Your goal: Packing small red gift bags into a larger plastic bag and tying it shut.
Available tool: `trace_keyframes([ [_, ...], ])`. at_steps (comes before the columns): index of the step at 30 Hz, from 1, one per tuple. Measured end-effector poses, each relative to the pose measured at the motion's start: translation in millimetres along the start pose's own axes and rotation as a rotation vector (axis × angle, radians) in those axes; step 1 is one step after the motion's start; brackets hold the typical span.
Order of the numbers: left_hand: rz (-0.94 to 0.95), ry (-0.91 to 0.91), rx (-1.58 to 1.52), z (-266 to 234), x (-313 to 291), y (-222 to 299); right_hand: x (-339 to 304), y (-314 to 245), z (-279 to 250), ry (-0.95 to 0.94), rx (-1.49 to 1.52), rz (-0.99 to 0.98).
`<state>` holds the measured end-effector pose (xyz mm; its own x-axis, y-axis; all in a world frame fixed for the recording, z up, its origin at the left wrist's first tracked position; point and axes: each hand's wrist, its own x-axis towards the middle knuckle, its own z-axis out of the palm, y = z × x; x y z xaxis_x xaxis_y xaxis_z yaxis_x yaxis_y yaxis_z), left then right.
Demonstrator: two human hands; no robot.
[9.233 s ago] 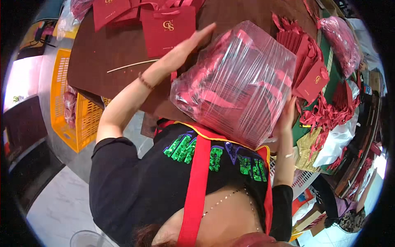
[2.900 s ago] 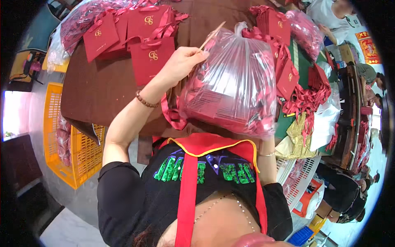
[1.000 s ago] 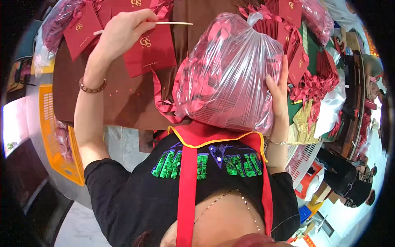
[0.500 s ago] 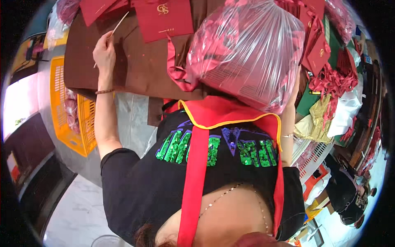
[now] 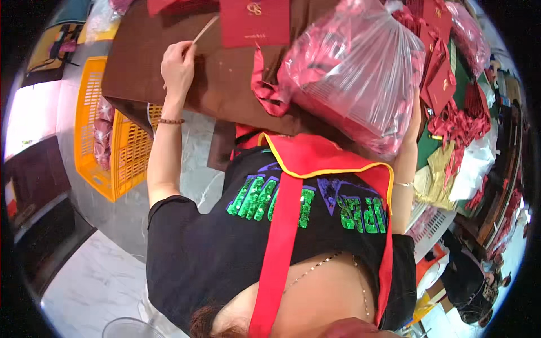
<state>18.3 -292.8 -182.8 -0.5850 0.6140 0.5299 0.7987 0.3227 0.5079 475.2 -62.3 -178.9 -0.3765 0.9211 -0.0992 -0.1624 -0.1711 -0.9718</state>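
A brown tabletop carries, at its near edge toward the right, a large clear plastic bag packed with red paper items, which rests against the person's chest; the right hand lies against the bag's right side, mostly hidden, so its grip cannot be told. Beside the table's left edge stands an orange slatted crate holding bagged red goods, and a red card lies flat near the far edge. The left hand, near the left edge and well apart from the bag, pinches a thin wooden stick between its fingertips.
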Motion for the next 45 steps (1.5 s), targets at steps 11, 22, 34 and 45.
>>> trace_keyframes([
  [11, 0.051, -0.025, 0.069, 21.4, 32.5, 27.5, 8.4, -41.3, 27.9, -0.025, 0.370, 0.307],
  [22, -0.744, -1.040, -1.271, 93.6, 30.8, 178.4, 9.5, -51.6, 68.3, 0.027, 0.213, 0.369],
  [34, -0.642, -1.101, -1.174, 33.4, 79.1, 253.9, 12.9, -32.2, 66.6, -0.031, 0.582, 0.232],
  [45, 0.462, -0.612, 0.195, 46.2, 92.1, 293.3, 63.1, -2.8, 85.5, 0.236, -0.043, -0.190],
])
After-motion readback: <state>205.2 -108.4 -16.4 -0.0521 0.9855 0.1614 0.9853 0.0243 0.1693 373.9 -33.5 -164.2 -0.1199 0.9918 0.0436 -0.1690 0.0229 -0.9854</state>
